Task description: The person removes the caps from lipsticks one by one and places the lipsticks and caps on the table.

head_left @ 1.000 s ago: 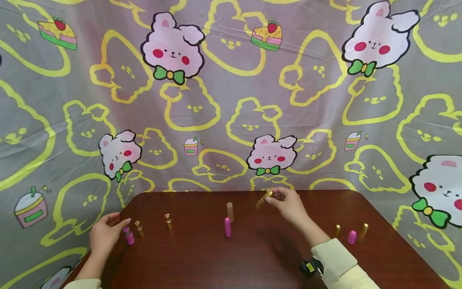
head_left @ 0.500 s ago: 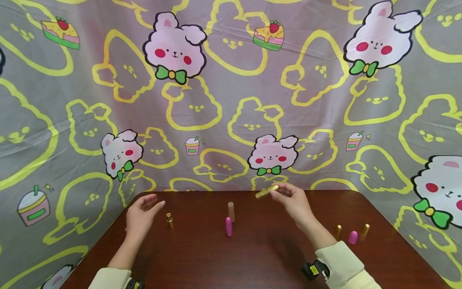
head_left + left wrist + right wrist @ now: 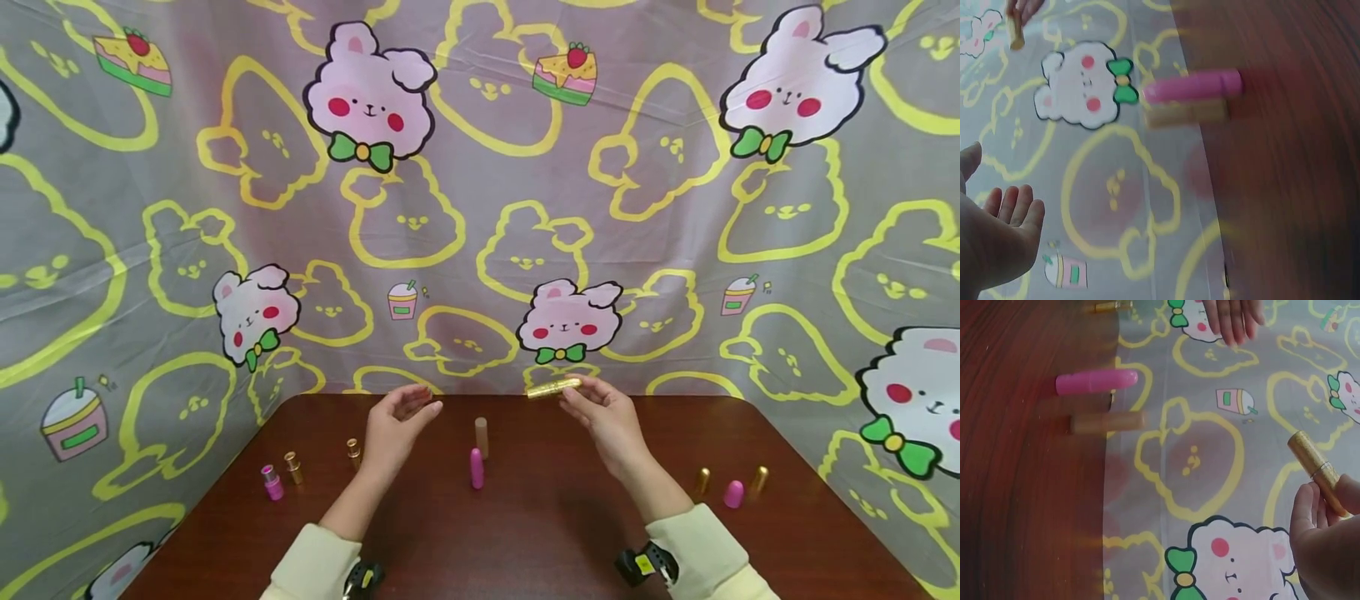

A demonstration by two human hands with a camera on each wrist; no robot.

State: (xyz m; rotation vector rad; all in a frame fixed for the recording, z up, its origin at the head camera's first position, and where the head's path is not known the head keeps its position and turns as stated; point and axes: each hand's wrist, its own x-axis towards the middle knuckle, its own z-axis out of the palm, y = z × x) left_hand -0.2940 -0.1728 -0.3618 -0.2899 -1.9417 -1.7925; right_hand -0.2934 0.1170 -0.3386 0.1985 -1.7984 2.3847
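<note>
Right hand [image 3: 609,417] grasps a gold tube [image 3: 546,390] above the worktop [image 3: 480,542]

Thumb and fingertips pinch the tube near one end; it hangs almost level in the air, its free end towards the left hand [image 3: 393,428]. That left hand is released, its fingers loose, raised well apart from the tube. Between the hands, lower down, a pink tube [image 3: 477,469] and a tan tube [image 3: 482,433] stand upright on the worktop, close together, the pink one nearer the person and partly covering the tan one in the head view. To their left stand three uncapped pieces: a pink base [image 3: 273,485] outermost, a gold base [image 3: 293,469] near it, and another gold base [image 3: 352,450] beside the left wrist in that view. Over on the right are two gold caps [image 3: 703,480] with a pink cap [image 3: 734,495] between them, set slightly nearer. Grey cloth [image 3: 480,192] printed with rabbit heads hangs behind and along both sides.
</note>
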